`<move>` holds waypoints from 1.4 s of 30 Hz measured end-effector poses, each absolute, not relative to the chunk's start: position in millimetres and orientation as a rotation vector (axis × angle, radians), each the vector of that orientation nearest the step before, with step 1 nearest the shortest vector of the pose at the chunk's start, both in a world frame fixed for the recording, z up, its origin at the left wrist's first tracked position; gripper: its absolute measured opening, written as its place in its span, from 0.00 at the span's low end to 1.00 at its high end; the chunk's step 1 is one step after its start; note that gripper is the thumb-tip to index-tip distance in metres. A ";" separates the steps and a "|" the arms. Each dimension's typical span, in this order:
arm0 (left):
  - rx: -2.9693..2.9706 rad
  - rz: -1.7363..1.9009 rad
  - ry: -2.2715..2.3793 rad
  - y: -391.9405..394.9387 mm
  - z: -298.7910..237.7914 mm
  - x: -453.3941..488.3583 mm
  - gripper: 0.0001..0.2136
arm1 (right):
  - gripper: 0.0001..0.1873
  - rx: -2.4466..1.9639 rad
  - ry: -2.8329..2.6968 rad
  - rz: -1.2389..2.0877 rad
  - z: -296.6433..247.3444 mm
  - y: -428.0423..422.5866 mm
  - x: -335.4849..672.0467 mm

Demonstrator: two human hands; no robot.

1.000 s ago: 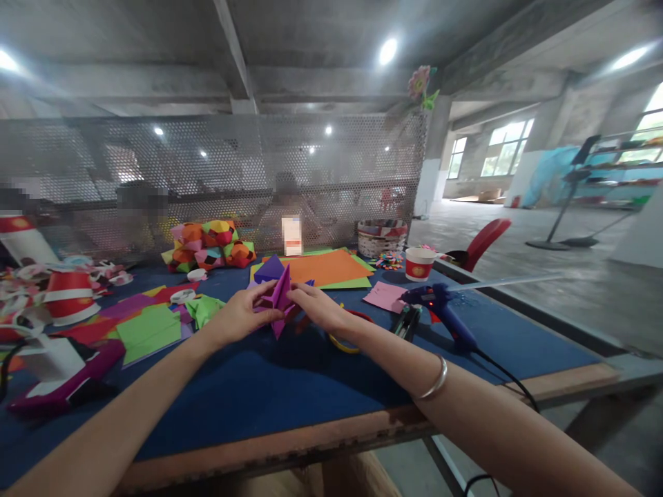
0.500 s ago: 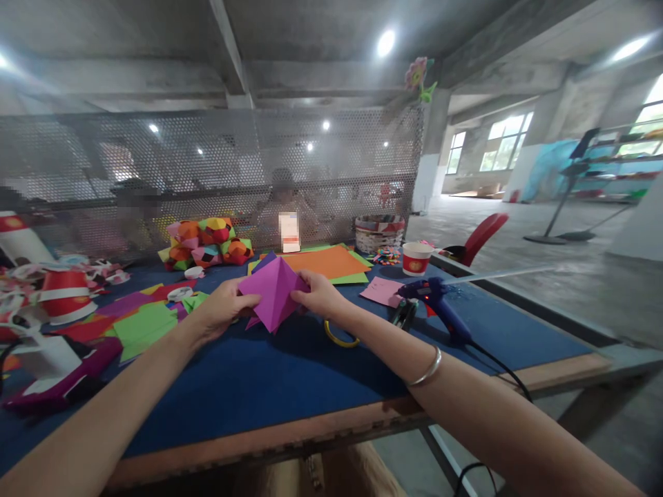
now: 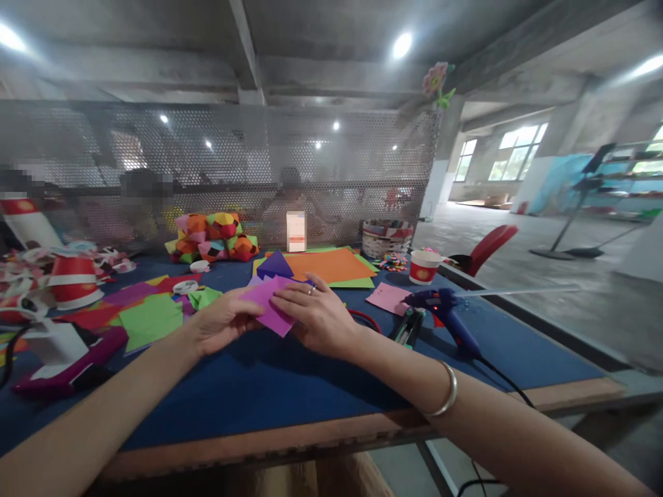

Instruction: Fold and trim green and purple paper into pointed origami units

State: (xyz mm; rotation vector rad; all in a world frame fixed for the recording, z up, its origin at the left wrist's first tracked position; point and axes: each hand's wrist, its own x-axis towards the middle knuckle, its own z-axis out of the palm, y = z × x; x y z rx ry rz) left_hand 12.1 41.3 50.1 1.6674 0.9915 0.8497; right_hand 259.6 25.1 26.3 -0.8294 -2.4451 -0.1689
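Note:
A folded piece of purple origami paper (image 3: 278,319) is held above the blue tabletop between both hands. My left hand (image 3: 222,323) pinches its left side, thumb on top. My right hand (image 3: 324,316), with a ring on one finger, closes over the right side, its fingers lying across the paper. Just behind the hands stands a dark blue folded paper piece (image 3: 275,265). Sheets of orange paper (image 3: 331,266) lie stacked on green ones beyond. Part of a red ring-shaped handle or roll (image 3: 367,319) shows beside my right wrist.
A blue glue gun (image 3: 448,314), pliers (image 3: 411,327), a pink sheet (image 3: 387,298) and a paper cup (image 3: 425,266) occupy the right. Colourful paper balls (image 3: 212,238) and a basket (image 3: 387,239) stand at the back. Green paper (image 3: 151,321) and a purple power strip (image 3: 72,366) lie left.
The purple paper, spread into a pointed shape earlier, is now flatter and smaller between the hands. My right hand has moved over its front. The view has shifted slightly left.

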 end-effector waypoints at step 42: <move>2.038 0.940 1.102 -41.1 -2.2 25.8 0.15 | 0.32 -1.396 -1.950 1.233 29.7 -30.1 270.1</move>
